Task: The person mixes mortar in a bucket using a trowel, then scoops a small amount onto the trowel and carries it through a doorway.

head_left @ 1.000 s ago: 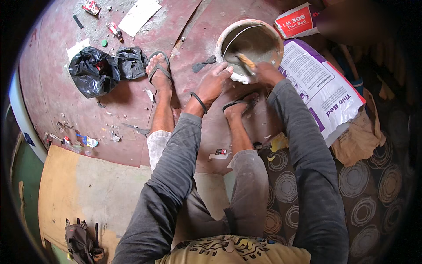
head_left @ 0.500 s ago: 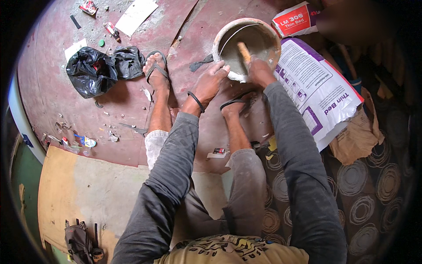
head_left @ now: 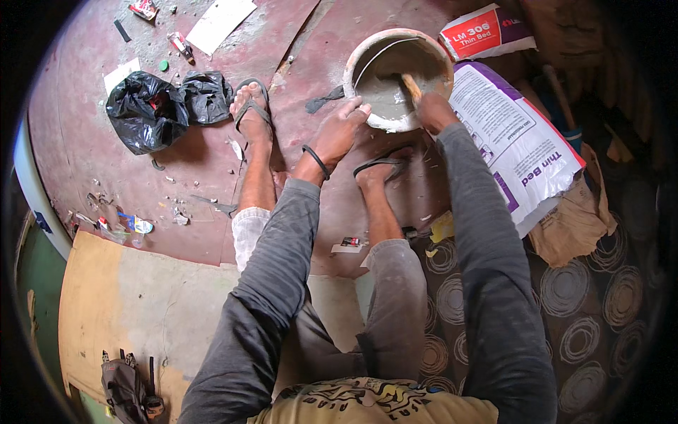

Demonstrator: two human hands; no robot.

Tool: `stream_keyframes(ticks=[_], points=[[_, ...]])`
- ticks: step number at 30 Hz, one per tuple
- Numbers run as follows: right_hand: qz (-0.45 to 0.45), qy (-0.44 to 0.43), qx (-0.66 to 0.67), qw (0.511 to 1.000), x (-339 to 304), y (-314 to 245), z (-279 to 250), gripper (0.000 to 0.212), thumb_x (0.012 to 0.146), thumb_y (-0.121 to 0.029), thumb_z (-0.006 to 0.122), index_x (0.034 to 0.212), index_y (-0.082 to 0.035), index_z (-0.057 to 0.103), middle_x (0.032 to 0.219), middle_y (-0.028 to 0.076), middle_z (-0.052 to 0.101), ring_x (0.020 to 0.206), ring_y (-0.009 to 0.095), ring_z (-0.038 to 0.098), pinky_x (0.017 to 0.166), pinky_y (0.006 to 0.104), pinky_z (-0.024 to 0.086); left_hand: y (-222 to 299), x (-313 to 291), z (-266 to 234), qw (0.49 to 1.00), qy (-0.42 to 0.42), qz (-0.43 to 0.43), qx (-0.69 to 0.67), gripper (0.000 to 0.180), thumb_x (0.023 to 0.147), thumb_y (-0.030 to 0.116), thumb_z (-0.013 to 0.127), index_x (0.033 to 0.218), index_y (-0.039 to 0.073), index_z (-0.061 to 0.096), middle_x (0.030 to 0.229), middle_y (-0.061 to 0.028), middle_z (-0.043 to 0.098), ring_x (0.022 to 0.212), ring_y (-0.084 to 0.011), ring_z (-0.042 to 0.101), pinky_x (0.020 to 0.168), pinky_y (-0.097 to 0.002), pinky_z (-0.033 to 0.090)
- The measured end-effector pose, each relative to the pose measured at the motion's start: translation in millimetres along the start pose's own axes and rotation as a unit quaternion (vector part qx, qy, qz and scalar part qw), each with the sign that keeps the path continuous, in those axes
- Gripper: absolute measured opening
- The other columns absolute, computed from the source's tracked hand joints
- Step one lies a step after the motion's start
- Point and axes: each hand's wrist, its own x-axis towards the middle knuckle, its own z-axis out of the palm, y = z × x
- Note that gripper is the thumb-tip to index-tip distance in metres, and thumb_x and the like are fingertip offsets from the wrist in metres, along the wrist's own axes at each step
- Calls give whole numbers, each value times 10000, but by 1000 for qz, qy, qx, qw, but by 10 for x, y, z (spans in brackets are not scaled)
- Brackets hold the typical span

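A round bucket (head_left: 351, 65) with a pale, crusted rim stands on the floor in front of my feet, holding wet grey mortar (head_left: 385, 86). At its near left edge my left hand (head_left: 337, 134) is closed on the rim, a dark band round the wrist. My right hand (head_left: 435, 113) reaches over the near right side, with its fingers wrapped round a wooden handle (head_left: 410, 87). That handle slants into the bucket; what is at its lower end cannot be made out. A thin wire bail (head_left: 374, 58) lies along the bucket's inner left side.
Right of the bucket lies a large white and purple bag (head_left: 505, 131), with a red and purple packet (head_left: 484, 32) beyond it and brown paper (head_left: 575, 226) nearer. Black plastic bags (head_left: 145, 113) sit at the left. A backpack (head_left: 127, 385) rests at the lower left.
My right hand has moved to the right within the bucket, taking the wooden handle with it. My left hand stays on the rim, and the bucket is in nearly the same place.
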Motion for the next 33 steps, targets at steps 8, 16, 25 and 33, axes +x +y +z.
stream_keyframes(ticks=[8, 16, 25, 33], points=[[-141, -16, 29, 990, -236, 146, 6, 376, 903, -278, 487, 1056, 60, 548, 916, 280, 608, 905, 417, 593, 772, 484, 448, 36, -9, 2, 999, -12, -28, 11, 517, 918, 337, 481, 1314, 6, 440, 1305, -99, 485, 1127, -179, 494, 894, -314, 433], [-106, 94, 3, 990, -909, 196, -760, 324, 928, -251, 463, 1153, -23, 516, 949, 255, 598, 898, 408, 573, 738, 476, 433, 216, -96, 34, 996, -13, -47, -79, 524, 916, 335, 480, 1315, -3, 438, 1286, -101, 502, 1134, -183, 491, 885, -310, 431], [-109, 145, -12, 983, -138, 434, -91, 317, 931, -206, 379, 1137, 9, 488, 864, 284, 603, 813, 428, 602, 704, 506, 460, 206, -131, -1, 996, -9, -44, -74, 540, 912, 345, 502, 1316, -7, 435, 1277, -108, 503, 1119, -184, 496, 885, -309, 427], [98, -120, 685, 712, -373, -267, 603, 186, 936, -182, 439, 829, -41, 497, 633, 43, 466, 463, 115, 450, 357, 269, 366, 206, -76, 37, 995, -9, -50, -81, 550, 905, 342, 520, 1303, -30, 439, 1259, -102, 512, 1098, -173, 501, 879, -302, 427]])
